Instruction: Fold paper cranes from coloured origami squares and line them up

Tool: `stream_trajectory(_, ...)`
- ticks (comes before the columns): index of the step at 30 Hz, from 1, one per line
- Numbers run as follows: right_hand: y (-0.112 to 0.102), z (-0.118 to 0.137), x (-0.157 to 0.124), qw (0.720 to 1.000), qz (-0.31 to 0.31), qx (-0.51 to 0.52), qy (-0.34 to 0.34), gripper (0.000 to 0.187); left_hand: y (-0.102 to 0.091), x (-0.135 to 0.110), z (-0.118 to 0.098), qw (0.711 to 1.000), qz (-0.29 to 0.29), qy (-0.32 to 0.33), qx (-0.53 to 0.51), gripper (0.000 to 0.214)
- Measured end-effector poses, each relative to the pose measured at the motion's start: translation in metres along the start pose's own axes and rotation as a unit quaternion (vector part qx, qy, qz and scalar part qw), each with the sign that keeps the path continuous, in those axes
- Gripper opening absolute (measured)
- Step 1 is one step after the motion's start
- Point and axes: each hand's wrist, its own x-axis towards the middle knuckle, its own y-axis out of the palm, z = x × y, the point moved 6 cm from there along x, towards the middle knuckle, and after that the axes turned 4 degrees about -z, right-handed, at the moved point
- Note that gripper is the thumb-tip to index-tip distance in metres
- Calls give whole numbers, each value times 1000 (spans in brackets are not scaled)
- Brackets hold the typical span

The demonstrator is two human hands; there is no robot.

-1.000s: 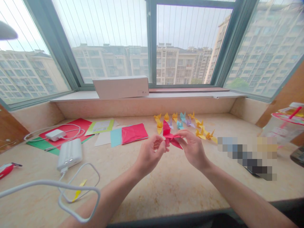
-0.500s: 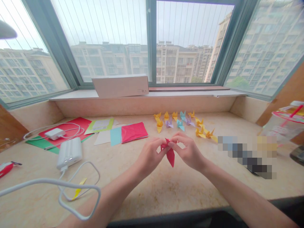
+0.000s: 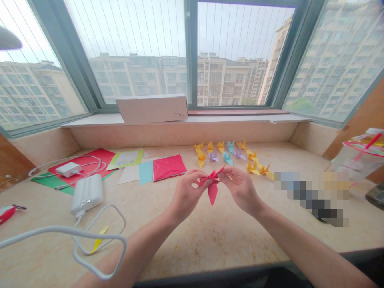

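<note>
A red folded paper crane (image 3: 212, 185) hangs between both my hands above the beige stone counter (image 3: 210, 232). My left hand (image 3: 186, 195) pinches its left end with closed fingers. My right hand (image 3: 240, 186) pinches the right end, fingers closed too. A pointed wing hangs down between them. Behind my hands, several small finished cranes (image 3: 231, 156) in yellow, blue and purple stand in a loose row.
Coloured paper sheets (image 3: 168, 167) lie to the left, with a white power bank (image 3: 87, 193), charger (image 3: 68, 169) and looping cables (image 3: 99, 240). A white box (image 3: 152, 108) sits on the window sill. A plastic cup (image 3: 358, 158) stands at the right edge.
The crane was turned in my hands: its long point swung from upward to hanging down, and both hands now pull its ends apart sideways.
</note>
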Motion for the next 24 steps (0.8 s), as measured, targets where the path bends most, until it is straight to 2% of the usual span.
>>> stream_trajectory(4, 1, 7, -3, 999, -2, -38, -12, 15, 1, -3, -3, 998, -2, 50, 42, 4)
stream_trajectory(10, 5, 17, -5, 996, 26, -73, -42, 27, 2, -6, 2, 990, 12, 102, 96, 6)
stream_trajectory(16, 2, 14, -6, 996, -6, -76, -53, 11, 5, -9, -3, 985, 30, 141, 100, 8)
stream_trajectory(24, 2, 11, -9, 997, -40, -14, -62, 4, 3, -9, -8, 984, 19, 149, 99, 9)
